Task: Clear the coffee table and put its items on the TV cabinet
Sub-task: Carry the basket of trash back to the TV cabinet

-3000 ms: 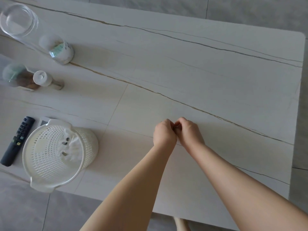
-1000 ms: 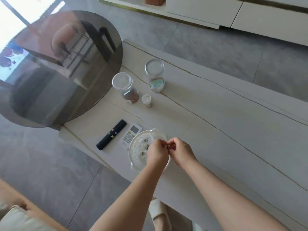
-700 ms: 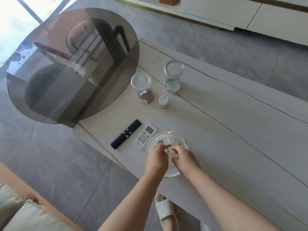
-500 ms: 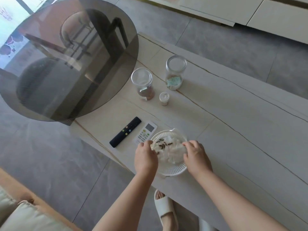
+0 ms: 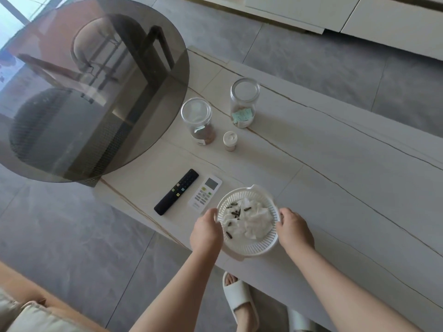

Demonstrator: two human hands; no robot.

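Both hands, left [image 5: 206, 232] and right [image 5: 295, 229], grip the round perforated plastic basket [image 5: 249, 245] holding crumpled tissue [image 5: 251, 222].

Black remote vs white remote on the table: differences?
The black remote is long, slim and has no screen; the white remote is shorter, wider and has a grey display at its far end. The white remote lies nearer the basket. Both lie flat, side by side, roughly parallel, untouched.

white perforated basket [image 5: 251, 245], black remote [image 5: 176, 191], perhaps brown-veined table [image 5: 335, 178]
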